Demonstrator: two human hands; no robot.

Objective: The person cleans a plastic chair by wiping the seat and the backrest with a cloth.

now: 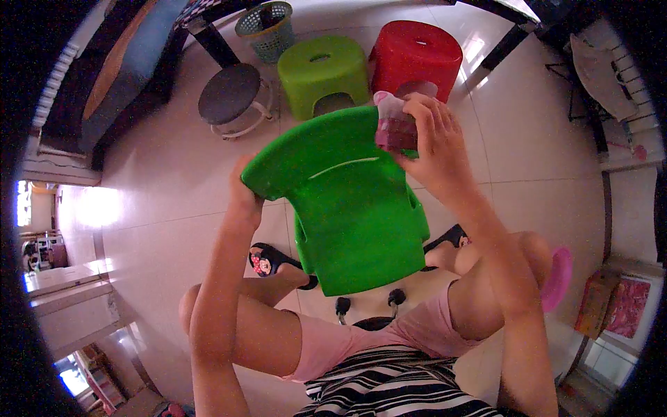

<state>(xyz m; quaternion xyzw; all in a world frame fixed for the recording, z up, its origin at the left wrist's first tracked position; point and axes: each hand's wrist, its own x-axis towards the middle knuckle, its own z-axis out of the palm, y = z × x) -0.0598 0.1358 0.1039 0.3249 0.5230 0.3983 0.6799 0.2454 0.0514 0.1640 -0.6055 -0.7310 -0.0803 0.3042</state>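
Green chair suspended between two bare hands, above the lap and the tiled floor. The left hand is closed on the left end of the chair's broad, curved edge; its fingers are largely hidden behind that edge. The right hand is closed on a pink and maroon item, fingers over the top and thumb below, with the item against the right end of the same edge; its exact kind cannot be told. The chair's body extends from between the hands toward the wearer, its narrower end nearest the knees. Ahead of the right hand stands a red stool; to the left of that stool, and ahead of the chair, a light green stool. Ahead of the left hand stands a round grey stool, with a perforated basket farther off. Nearer the wearer than the left hand is a black sandal bearing a cartoon figure
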